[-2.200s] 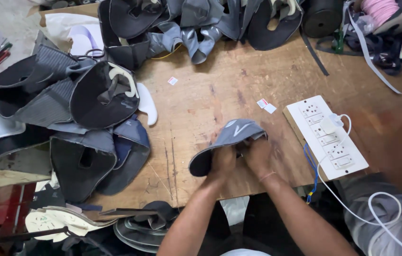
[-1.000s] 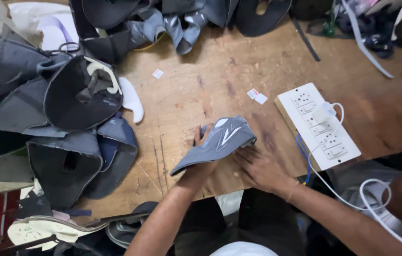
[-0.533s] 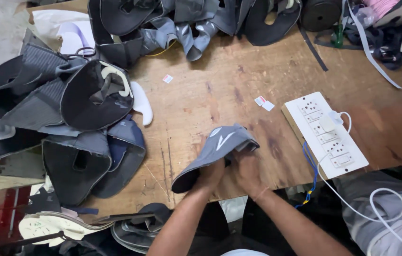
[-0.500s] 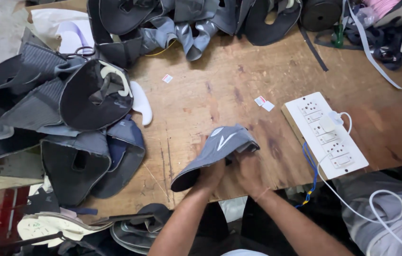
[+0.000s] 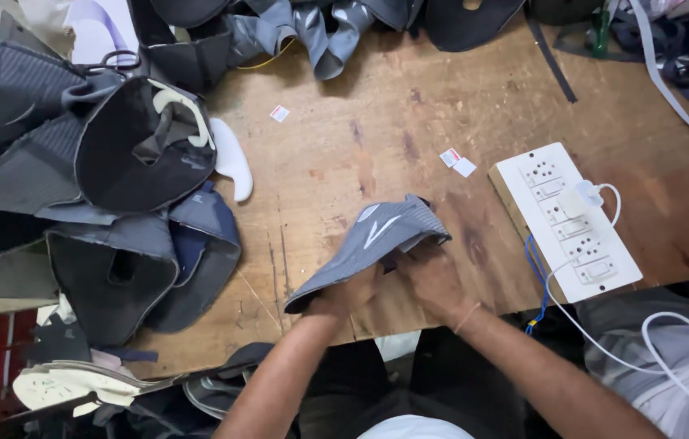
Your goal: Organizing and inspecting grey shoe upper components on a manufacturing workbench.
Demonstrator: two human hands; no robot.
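The person held a grey shoe upper (image 5: pixel 377 244) with pale stripe marks over the near edge of the wooden worktop (image 5: pixel 344 138), roughly at the middle of that edge. The left hand (image 5: pixel 344 294) was closed on the lower, narrow end of the upper, fingers curled beneath the fabric. The right hand (image 5: pixel 434 280) was closed around the folded far end, its fingers partly hidden under the material. The piece hung in the air, bent, and touched the worktop only lightly, if at all. Judged from this posture, the soft fabric could crease or twist out of shape if either grip tightened unevenly. A loosened left grip would probably let the narrow end drop over the near edge. The white power strip (image 5: pixel 568 215) lay just beside the right hand, with its white cable (image 5: pixel 605 333) trailing off the near edge; a wide elbow movement could snag it. The heap of dark shoe uppers (image 5: pixel 117 211) at the left edge lay well apart.
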